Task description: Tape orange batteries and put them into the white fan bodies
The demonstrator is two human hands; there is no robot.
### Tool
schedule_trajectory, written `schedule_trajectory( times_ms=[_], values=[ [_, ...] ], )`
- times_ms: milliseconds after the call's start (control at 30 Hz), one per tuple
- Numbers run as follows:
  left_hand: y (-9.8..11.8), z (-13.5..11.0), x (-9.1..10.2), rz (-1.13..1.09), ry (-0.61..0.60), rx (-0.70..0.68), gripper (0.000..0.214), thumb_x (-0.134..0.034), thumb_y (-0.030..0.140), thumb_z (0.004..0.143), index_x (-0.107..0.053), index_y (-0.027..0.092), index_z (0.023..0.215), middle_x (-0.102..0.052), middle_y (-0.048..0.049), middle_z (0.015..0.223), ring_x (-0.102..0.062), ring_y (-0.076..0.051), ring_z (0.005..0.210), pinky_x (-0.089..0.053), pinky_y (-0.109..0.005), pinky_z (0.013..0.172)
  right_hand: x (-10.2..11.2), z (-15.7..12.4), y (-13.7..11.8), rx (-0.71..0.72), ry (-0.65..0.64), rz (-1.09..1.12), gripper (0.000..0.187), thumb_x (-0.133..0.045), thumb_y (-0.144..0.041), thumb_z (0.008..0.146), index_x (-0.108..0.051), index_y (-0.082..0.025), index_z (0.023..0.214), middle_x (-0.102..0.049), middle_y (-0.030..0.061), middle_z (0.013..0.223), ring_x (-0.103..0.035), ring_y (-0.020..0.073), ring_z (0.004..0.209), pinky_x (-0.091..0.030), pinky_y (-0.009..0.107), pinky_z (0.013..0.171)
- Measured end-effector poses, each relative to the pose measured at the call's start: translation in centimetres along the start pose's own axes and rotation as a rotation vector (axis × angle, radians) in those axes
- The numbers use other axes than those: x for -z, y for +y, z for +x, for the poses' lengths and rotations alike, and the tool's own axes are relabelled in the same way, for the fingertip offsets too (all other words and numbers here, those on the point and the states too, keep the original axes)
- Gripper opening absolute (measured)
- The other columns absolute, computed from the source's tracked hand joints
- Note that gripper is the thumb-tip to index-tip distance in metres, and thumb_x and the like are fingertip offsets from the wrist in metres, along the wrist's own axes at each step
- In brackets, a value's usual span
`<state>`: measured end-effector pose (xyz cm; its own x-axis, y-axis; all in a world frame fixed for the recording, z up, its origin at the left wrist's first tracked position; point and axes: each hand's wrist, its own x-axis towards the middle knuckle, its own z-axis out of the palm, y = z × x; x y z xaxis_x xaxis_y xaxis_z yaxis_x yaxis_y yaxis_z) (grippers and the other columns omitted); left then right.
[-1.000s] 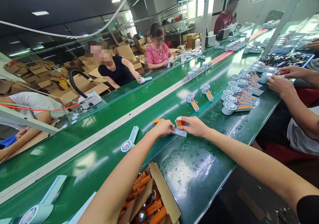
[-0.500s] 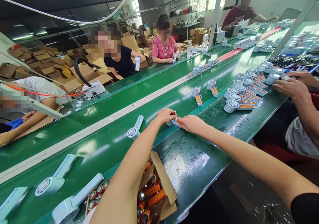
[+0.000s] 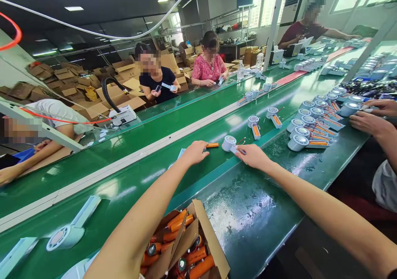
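Note:
My left hand point(image 3: 195, 151) rests on the green conveyor belt point(image 3: 130, 179), fingers curled, pinching one end of an orange battery point(image 3: 212, 145) that points right. A pale blue fan handle point(image 3: 180, 152) shows just under that hand. My right hand point(image 3: 252, 155) is closed on the handle of a small white handheld fan point(image 3: 228, 143). Its round head lies on the belt close to the battery's tip. The two hands are a short gap apart.
An open cardboard box point(image 3: 214, 250) of orange batteries sits at the near edge under my left arm. More fans lie on the belt point(image 3: 70, 231) and in rows at the right point(image 3: 305, 126), where a co-worker's hands point(image 3: 369, 121) work. Other people sit across the belt.
My hands were together on one fan handle; now they are apart, the left with a battery, the right with the fan. Loose fans on the belt have drifted left.

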<state>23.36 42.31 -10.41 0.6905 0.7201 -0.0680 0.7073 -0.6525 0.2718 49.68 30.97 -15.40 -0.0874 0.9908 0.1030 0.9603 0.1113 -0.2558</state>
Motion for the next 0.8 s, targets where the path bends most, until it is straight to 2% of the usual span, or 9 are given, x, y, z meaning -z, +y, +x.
schedule_trajectory(
  times_ms=[100,167,300,333,400,500,600,700,800],
  values=[
    [0.5,-3.1,1.1,0.0,-0.017,-0.011,0.044,-0.064,0.032,0.091,-0.064,0.016,0.131,-0.065,-0.0142,0.139,-0.058,-0.031,0.131,-0.043,-0.047,0.114,0.2,1.9,1.0,-0.076,0.082,-0.014,0.032,-0.05,-0.033,0.101,-0.074,-0.018,0.117,-0.078,0.0125,0.103,-0.072,0.0291,0.093,-0.05,0.034,0.079],
    [2.0,-7.2,2.5,-0.026,-0.009,-0.018,0.042,-0.059,0.036,0.096,-0.063,0.018,0.133,-0.065,-0.0113,0.141,-0.059,-0.028,0.131,-0.043,-0.044,0.115,0.2,2.8,0.8,-0.086,0.147,-0.024,0.031,-0.05,-0.028,0.1,-0.075,-0.015,0.113,-0.076,0.0165,0.112,-0.067,0.0324,0.107,-0.049,0.041,0.092],
    [5.3,-20.3,5.6,-0.098,0.104,-0.001,0.032,-0.051,0.043,0.102,-0.068,0.025,0.122,-0.073,-0.0045,0.125,-0.067,-0.02,0.115,-0.052,-0.035,0.103,-0.8,3.3,-1.6,0.059,0.469,0.048,0.034,-0.047,-0.024,0.1,-0.071,-0.015,0.123,-0.063,0.0178,0.138,-0.053,0.0337,0.13,-0.039,0.048,0.112],
    [6.0,-23.9,6.1,-0.096,0.134,0.014,0.028,-0.051,0.041,0.102,-0.07,0.026,0.117,-0.074,-0.0034,0.119,-0.068,-0.018,0.109,-0.054,-0.033,0.098,-1.5,3.5,-2.5,0.132,0.494,0.08,0.036,-0.048,-0.025,0.1,-0.067,-0.014,0.128,-0.063,0.0176,0.139,-0.052,0.0331,0.13,-0.039,0.047,0.113],
    [7.2,-30.5,6.3,-0.068,0.21,0.08,0.024,-0.052,0.037,0.102,-0.071,0.027,0.113,-0.076,-0.0021,0.111,-0.07,-0.017,0.102,-0.056,-0.029,0.091,-3.2,4.1,-4.4,0.24,0.393,0.131,0.041,-0.051,-0.026,0.099,-0.06,-0.012,0.137,-0.061,0.0184,0.141,-0.052,0.0323,0.131,-0.04,0.045,0.112],
    [8.2,-38.6,4.8,0.013,0.336,0.191,0.025,-0.06,0.04,0.098,-0.071,0.028,0.116,-0.076,-0.0028,0.114,-0.071,-0.018,0.104,-0.057,-0.03,0.094,-5.7,5.3,-6.6,0.239,0.206,0.186,0.042,-0.053,-0.02,0.097,-0.058,-0.008,0.136,-0.061,0.0217,0.14,-0.052,0.034,0.13,-0.041,0.045,0.11],
    [8.9,-44.5,1.8,0.084,0.37,0.242,0.049,-0.072,0.051,0.088,-0.066,0.03,0.132,-0.072,-0.0054,0.129,-0.067,-0.024,0.118,-0.056,-0.035,0.103,-6.7,6.0,-7.0,0.189,0.17,0.242,0.033,-0.054,-0.012,0.094,-0.064,-0.007,0.125,-0.064,0.0243,0.13,-0.055,0.0342,0.121,-0.043,0.045,0.102],
    [9.9,-48.2,-1.4,0.128,0.335,0.291,0.081,-0.08,0.059,0.078,-0.052,0.031,0.15,-0.063,-0.0086,0.144,-0.058,-0.031,0.132,-0.055,-0.042,0.108,-5.8,6.2,-5.6,0.124,0.169,0.321,0.018,-0.058,-0.012,0.095,-0.068,-0.007,0.109,-0.068,0.022,0.112,-0.06,0.0289,0.107,-0.045,0.043,0.096],
    [10.6,-49.6,-3.8,0.108,0.296,0.35,0.077,-0.078,0.051,0.083,-0.05,0.032,0.152,-0.059,-0.0097,0.149,-0.053,-0.033,0.137,-0.055,-0.047,0.108,-3.9,5.6,-4.3,0.091,0.169,0.472,0.015,-0.067,-0.028,0.097,-0.067,-0.013,0.094,-0.069,0.009,0.095,-0.063,0.0195,0.088,-0.051,0.038,0.086]
  ],
)
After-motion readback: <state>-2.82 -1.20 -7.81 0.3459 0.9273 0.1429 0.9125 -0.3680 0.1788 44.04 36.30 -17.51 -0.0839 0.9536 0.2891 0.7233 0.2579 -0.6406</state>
